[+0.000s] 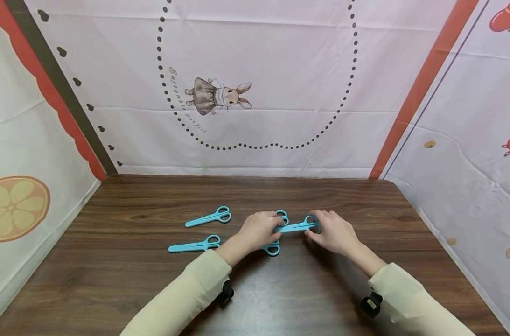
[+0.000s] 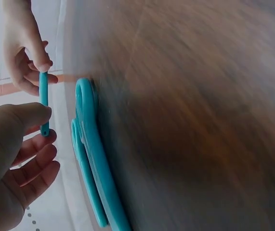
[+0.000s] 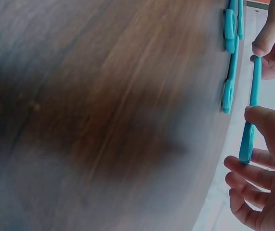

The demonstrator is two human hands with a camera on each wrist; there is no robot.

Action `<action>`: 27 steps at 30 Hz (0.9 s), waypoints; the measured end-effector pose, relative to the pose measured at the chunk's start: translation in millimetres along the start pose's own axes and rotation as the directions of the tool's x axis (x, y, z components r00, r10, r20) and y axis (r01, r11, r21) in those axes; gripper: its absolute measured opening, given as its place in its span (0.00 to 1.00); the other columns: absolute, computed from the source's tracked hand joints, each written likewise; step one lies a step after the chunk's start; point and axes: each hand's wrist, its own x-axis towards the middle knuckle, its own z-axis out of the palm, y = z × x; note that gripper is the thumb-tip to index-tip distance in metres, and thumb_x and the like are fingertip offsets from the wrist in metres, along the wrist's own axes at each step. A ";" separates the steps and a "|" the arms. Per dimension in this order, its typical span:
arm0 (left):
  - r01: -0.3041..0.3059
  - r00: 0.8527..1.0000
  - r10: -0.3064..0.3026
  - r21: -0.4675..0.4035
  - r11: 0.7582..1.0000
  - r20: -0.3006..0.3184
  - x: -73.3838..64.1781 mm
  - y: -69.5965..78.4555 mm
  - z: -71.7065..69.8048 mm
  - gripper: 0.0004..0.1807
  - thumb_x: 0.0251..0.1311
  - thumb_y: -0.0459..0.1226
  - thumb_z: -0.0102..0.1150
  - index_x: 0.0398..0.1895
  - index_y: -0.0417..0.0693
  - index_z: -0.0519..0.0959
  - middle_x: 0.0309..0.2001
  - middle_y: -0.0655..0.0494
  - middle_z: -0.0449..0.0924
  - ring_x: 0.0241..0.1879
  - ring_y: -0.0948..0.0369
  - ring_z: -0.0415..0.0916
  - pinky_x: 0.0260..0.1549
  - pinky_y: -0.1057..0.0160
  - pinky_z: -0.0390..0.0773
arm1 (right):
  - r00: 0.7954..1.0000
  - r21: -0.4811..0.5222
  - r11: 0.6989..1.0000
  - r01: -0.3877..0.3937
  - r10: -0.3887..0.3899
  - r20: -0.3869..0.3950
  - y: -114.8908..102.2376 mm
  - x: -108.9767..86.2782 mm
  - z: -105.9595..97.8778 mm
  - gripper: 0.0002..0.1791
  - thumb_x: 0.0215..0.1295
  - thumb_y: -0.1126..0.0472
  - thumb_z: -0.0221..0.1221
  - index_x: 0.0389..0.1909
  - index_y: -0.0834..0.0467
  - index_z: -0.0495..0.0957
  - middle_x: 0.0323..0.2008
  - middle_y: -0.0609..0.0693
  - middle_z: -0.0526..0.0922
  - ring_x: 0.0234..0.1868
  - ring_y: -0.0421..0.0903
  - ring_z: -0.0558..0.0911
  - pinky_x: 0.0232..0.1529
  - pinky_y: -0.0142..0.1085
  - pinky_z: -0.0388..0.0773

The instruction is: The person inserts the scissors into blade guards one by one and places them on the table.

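Note:
A pair of light-blue scissors (image 1: 296, 227) is held level above the table between both hands. My left hand (image 1: 258, 228) pinches its tip end between thumb and fingers. At the other end, my right hand (image 1: 334, 233) grips the finger loops. Seen edge-on in the right wrist view, the held scissors (image 3: 255, 82) look like a thin bar. Two more blue scissors lie close by the left hand: the loops of one (image 1: 282, 215) show beyond it and a loop of the other (image 1: 273, 249) shows on the near side, the rest hidden by the hand.
On the brown wooden table (image 1: 154, 289), two further scissors lie to the left, one farther back (image 1: 208, 217) and one nearer (image 1: 193, 246), partly overlapped by the left forearm. Printed cloth (image 1: 280, 70) hangs behind the table and along both sides.

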 end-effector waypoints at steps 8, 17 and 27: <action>0.045 0.997 -0.046 0.023 0.999 0.055 10.4 10.8 3.8 0.11 0.56 0.44 0.62 0.42 0.56 0.82 0.38 0.63 0.80 0.34 0.64 0.77 0.26 0.67 0.75 | 1.000 -0.027 1.000 0.001 -0.001 0.001 9.1 -1.6 2.6 0.26 0.49 0.48 0.67 0.47 0.57 0.76 0.36 0.51 0.80 0.35 0.51 0.78 0.24 0.41 0.74; 0.074 0.990 -0.074 0.010 0.997 0.121 18.6 22.5 10.8 0.11 0.57 0.43 0.61 0.43 0.55 0.81 0.38 0.62 0.81 0.31 0.65 0.77 0.23 0.69 0.73 | 0.999 -0.059 0.998 -0.023 0.025 0.036 16.9 -5.3 4.3 0.25 0.47 0.48 0.68 0.45 0.57 0.76 0.32 0.51 0.77 0.35 0.52 0.77 0.25 0.42 0.74; 0.057 0.983 -0.072 0.090 0.994 0.171 24.3 29.3 15.6 0.13 0.57 0.45 0.61 0.45 0.58 0.81 0.39 0.63 0.80 0.33 0.66 0.77 0.23 0.69 0.74 | 0.997 -0.061 0.997 -0.037 0.041 0.068 23.2 -8.6 6.0 0.25 0.48 0.48 0.68 0.44 0.57 0.77 0.36 0.52 0.78 0.35 0.51 0.77 0.27 0.43 0.75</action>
